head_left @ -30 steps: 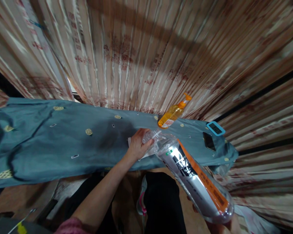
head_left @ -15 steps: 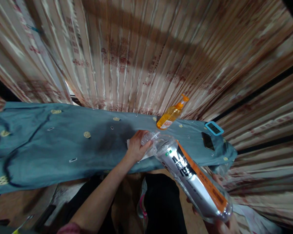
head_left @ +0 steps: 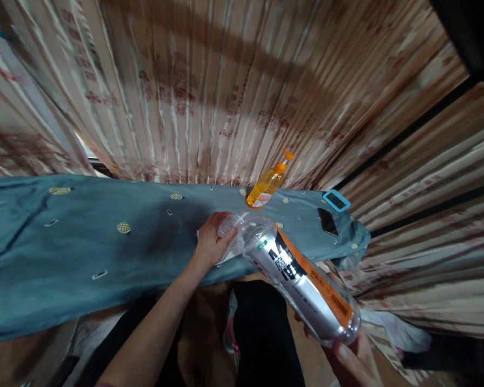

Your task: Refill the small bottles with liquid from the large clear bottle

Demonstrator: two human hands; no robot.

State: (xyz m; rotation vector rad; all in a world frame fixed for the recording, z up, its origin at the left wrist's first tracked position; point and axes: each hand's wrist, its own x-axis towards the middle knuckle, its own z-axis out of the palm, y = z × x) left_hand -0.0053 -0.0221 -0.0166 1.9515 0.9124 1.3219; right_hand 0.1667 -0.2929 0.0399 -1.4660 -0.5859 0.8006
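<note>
A large clear plastic bottle (head_left: 294, 274) with a silver, black and orange label lies slanted across the air above the table's front edge, its neck up and to the left. My left hand (head_left: 212, 242) is closed around the neck end, where ribbed clear plastic shows between thumb and fingers. At the lower right, my right hand (head_left: 353, 357) grips the bottle's base, some of its fingers hidden beneath. Under my left hand a piece of white paper (head_left: 230, 252) shows in part. Just beyond the neck stands an orange pump bottle (head_left: 266, 185) of yellow-orange liquid.
A grey-green cloth with yellow prints covers the narrow table (head_left: 145, 258). On its right end lie a dark phone (head_left: 327, 221) and a blue-framed digital timer (head_left: 336, 200). Pleated curtains (head_left: 210, 97) hang close behind and to the right. My legs are below the front edge.
The view has shifted, so everything appears further left. Both hands keep their hold on the bottle, which stays at much the same slant.
</note>
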